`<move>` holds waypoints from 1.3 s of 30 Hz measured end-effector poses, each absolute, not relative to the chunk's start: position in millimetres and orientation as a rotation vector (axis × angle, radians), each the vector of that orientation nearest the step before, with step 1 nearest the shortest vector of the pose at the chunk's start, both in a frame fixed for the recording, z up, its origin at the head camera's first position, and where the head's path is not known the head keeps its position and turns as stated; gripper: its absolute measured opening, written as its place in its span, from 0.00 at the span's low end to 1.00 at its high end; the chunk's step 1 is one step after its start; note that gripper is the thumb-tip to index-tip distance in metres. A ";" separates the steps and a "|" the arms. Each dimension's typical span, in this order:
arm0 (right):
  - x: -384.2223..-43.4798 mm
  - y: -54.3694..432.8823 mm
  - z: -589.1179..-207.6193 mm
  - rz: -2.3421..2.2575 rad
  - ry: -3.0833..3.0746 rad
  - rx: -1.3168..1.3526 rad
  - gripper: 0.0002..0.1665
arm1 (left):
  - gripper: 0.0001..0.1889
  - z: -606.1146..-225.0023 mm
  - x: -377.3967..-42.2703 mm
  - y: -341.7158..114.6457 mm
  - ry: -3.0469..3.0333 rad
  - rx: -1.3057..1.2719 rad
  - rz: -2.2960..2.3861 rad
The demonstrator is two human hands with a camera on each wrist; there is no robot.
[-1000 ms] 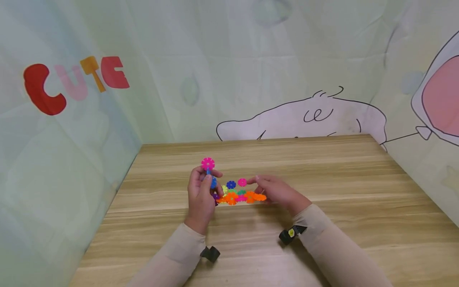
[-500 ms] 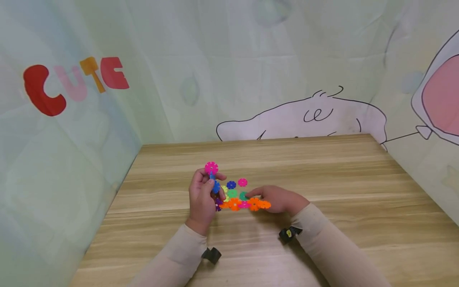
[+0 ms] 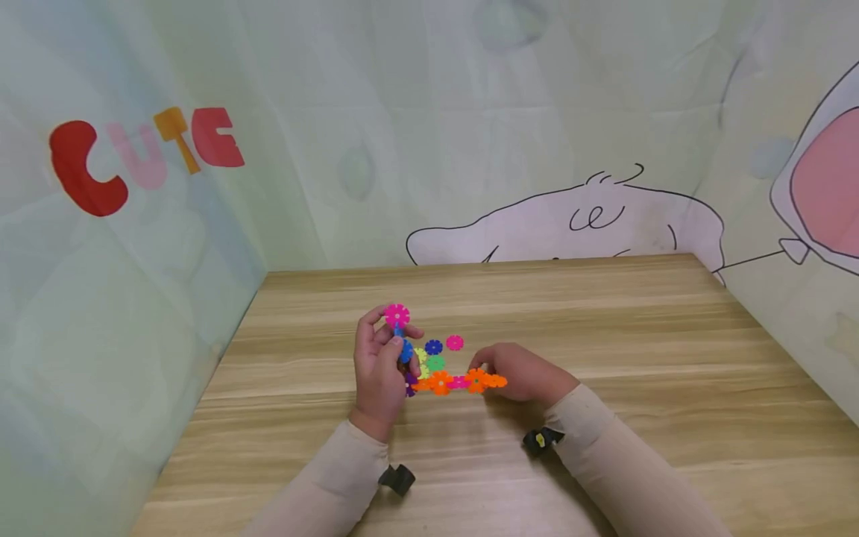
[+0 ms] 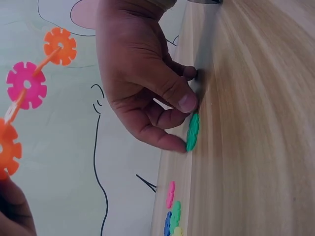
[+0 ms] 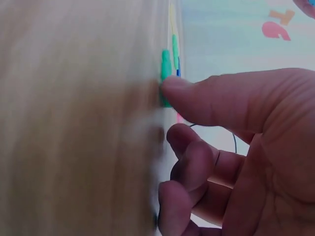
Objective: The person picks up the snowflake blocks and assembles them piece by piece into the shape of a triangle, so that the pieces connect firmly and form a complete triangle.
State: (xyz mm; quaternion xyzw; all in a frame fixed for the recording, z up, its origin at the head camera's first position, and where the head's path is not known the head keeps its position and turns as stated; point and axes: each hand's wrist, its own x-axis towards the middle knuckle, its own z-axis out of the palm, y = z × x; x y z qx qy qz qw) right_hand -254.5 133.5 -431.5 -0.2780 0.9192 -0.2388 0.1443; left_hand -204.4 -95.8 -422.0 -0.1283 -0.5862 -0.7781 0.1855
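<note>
My left hand (image 3: 379,365) grips a chain of interlocking snowflake discs by its blue and purple part. A pink disc (image 3: 397,315) tops the chain, and its row of orange discs (image 3: 441,382) and a pink one reaches right, above the table. Behind the far end of that row, my right hand (image 3: 526,373) is down at the tabletop. Its thumb and index finger pinch a loose teal-green disc (image 4: 193,132) by the edges, as the left wrist view shows. In the head view the row mostly hides that disc; in the right wrist view the thumb covers part of it.
Loose discs lie on the wooden table (image 3: 604,313) beyond the chain: pink (image 3: 455,342), dark blue (image 3: 433,347), light green (image 3: 435,362) and yellow (image 3: 420,355). A printed cloth backdrop (image 3: 349,104) stands behind the table and along its sides.
My right hand has left the pink disc's side, come down to the teal-green disc and drawn it slightly right. The chain in my left hand has shifted a little toward me and right.
</note>
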 end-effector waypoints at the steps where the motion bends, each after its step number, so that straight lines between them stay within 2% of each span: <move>1: -254.0 133.3 -431.4 -0.684 2.651 -0.810 0.15 | 0.23 -421.9 -204.2 -95.5 -1.655 -0.362 -2.190; 6: -253.8 135.4 -431.6 -0.706 2.637 -0.889 0.14 | 0.28 -420.5 -202.8 -94.6 -1.666 -0.383 -2.172; 16: -257.1 139.4 -432.4 -0.800 2.575 -0.887 0.13 | 0.26 -422.8 -202.3 -94.3 -1.674 -0.422 -2.126; 21: -258.7 138.5 -426.1 -1.120 2.475 -0.676 0.09 | 0.26 -423.9 -202.1 -94.8 -1.677 -0.425 -2.098; 26: -253.3 136.4 -408.5 -1.530 2.401 -0.483 0.16 | 0.25 -424.9 -201.2 -94.5 -1.674 -0.450 -2.076; 35: -230.1 127.1 -377.7 -1.866 2.269 -0.487 0.21 | 0.25 -427.7 -201.4 -90.1 -1.652 -0.566 -1.976; 39: -219.6 119.1 -371.7 -1.938 2.199 -0.493 0.20 | 0.26 -428.6 -200.4 -88.3 -1.655 -0.671 -1.913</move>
